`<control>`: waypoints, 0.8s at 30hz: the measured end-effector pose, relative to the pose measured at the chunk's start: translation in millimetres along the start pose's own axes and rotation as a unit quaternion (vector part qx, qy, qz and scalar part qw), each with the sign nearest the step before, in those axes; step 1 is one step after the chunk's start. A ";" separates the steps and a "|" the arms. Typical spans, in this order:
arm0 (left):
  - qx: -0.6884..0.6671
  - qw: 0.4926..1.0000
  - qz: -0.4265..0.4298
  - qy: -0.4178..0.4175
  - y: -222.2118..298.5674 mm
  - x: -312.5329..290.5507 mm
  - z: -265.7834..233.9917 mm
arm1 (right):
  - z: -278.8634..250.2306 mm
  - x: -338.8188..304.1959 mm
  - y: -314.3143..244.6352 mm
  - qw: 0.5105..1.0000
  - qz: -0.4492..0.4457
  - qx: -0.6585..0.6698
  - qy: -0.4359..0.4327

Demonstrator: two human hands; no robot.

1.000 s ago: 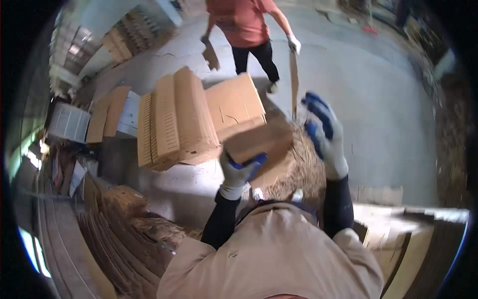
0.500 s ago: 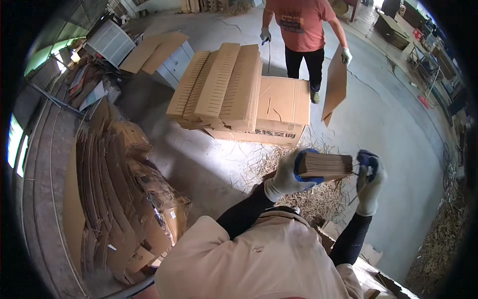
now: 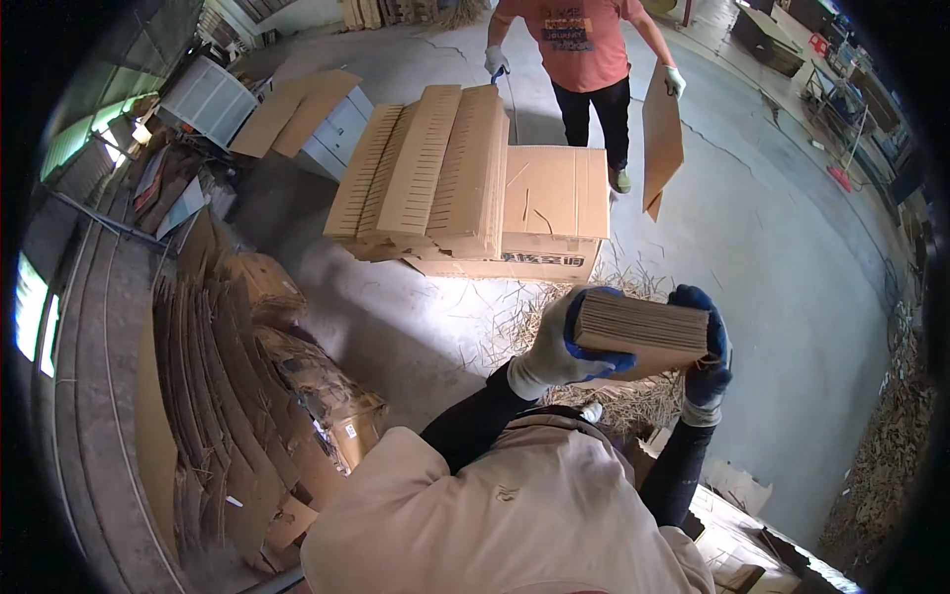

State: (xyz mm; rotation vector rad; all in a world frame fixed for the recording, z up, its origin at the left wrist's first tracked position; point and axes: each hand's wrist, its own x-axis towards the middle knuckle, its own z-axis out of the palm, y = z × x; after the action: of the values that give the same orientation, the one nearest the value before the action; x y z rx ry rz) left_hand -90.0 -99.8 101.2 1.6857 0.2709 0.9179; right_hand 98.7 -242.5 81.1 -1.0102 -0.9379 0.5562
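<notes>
A thick stack of cardboard pieces (image 3: 643, 332), their layered edges facing up, is held out in front of my chest. My left hand (image 3: 554, 346), in a white glove with a blue coating, grips its left end, with fingers along the near side. On the right end, my similarly gloved right hand (image 3: 711, 346) is wrapped round the corner, its fingers partly hidden behind the stack. Below lies a heap of shredded cardboard strips (image 3: 633, 401). Just ahead, slotted cardboard stacks (image 3: 426, 163) lean side by side over a large carton (image 3: 559, 198).
A co-worker in a salmon shirt (image 3: 584, 40) stands beyond the carton, carrying a cardboard sheet (image 3: 661, 144). Flattened cardboard (image 3: 203, 396) stands in a row at left. White cabinets (image 3: 336, 134) are farther back. More scraps (image 3: 881, 445) lie along the right edge.
My right hand, earlier apart from the stack on its right, has come in and taken hold of that end. The stack is tilted slightly more. The co-worker appears slightly farther off.
</notes>
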 end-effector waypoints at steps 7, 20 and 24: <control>-0.063 0.998 -0.003 -0.001 2.4 -1.2 -1.1 | 1.8 -6.2 -1.7 0.990 0.018 -0.049 0.134; 0.007 1.000 0.012 -0.010 3.8 -3.4 3.0 | 1.6 -11.7 -1.3 0.984 0.040 -0.044 0.169; 0.012 0.999 0.031 -0.018 13.3 -2.0 2.6 | 22.0 -2.3 -21.0 0.995 0.001 -0.005 0.101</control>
State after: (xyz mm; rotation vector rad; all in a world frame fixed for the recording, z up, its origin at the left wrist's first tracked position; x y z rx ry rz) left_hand -93.3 -107.3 112.2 1.7398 0.2084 0.9324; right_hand 78.2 -243.5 103.7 -1.0546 -0.7618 0.4419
